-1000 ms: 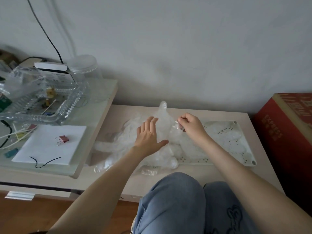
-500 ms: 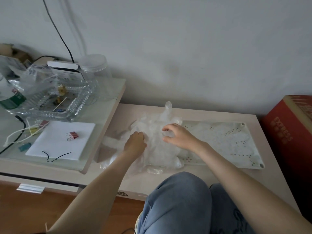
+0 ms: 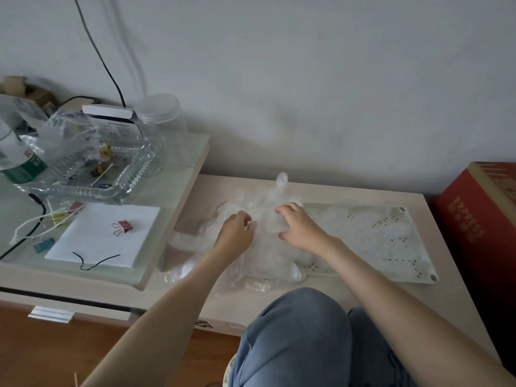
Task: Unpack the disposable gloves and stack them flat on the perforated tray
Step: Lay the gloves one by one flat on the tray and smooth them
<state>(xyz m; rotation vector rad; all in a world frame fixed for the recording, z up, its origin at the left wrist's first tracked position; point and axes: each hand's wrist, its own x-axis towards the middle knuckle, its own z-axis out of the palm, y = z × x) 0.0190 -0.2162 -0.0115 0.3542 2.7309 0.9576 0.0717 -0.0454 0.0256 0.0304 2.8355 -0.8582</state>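
A crumpled heap of clear disposable gloves (image 3: 262, 255) lies on the low beige table, spilling over the left end of the white perforated tray (image 3: 391, 247). Some flattened clear gloves (image 3: 363, 222) lie on the tray. My left hand (image 3: 236, 236) sits on the heap's left side with its fingers curled, pinching the thin plastic. Just to its right, my right hand (image 3: 298, 229) grips a fold of glove plastic between thumb and curled fingers. A single glove finger (image 3: 281, 180) sticks up at the heap's far side.
A higher glass-topped desk (image 3: 173, 196) stands left, holding a glass dish (image 3: 92, 171), a clear jar (image 3: 160, 113), a bottle (image 3: 16, 160), white paper (image 3: 103, 233) with a red binder clip (image 3: 122, 227) and cables. A red box (image 3: 483, 219) stands right. My knees (image 3: 301, 339) are at the table's front edge.
My left hand went from flat and open on the heap to curled and pinching it. My right hand dropped from a raised pinch onto the heap and moved left. The camera shifted left.
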